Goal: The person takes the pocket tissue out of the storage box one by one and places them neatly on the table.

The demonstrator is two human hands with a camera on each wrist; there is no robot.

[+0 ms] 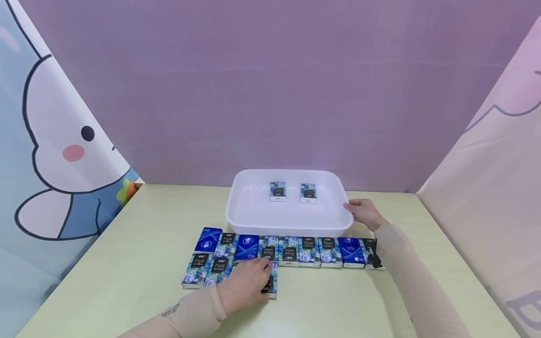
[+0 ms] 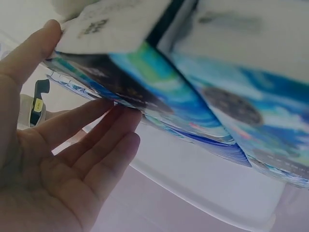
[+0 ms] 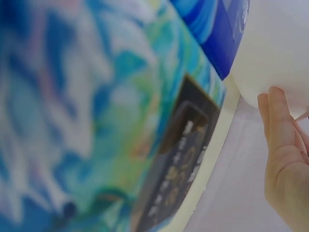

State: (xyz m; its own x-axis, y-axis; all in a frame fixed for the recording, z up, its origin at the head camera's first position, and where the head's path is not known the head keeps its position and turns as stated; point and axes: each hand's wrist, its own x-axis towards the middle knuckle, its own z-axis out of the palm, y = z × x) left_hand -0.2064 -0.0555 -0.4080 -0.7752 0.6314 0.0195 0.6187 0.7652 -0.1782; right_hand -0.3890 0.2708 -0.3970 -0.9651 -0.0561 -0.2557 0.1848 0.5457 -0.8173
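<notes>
My left hand (image 1: 247, 284) is over the front row of tissue packs, its thumb and fingers on the floral pack (image 1: 272, 280) at that row's right end. In the left wrist view, the thumb touches the end of a floral pack (image 2: 125, 79) and the fingertips lie along its printed face. My right hand (image 1: 365, 212) holds the right wall of a white plastic basin (image 1: 291, 225); in the right wrist view its fingers lie against the basin's outside (image 3: 270, 53). Two floral packs, one left (image 1: 277, 191) and one right (image 1: 308, 193), lie apart inside the basin.
A back row of several floral and dark blue packs (image 1: 247, 247) runs along the basin's near side. More floral packs (image 1: 196, 270) form the front row at left. A purple cloth wall (image 1: 279, 94) stands behind the pale table (image 1: 329, 300), with cartoon-printed cloths on both sides.
</notes>
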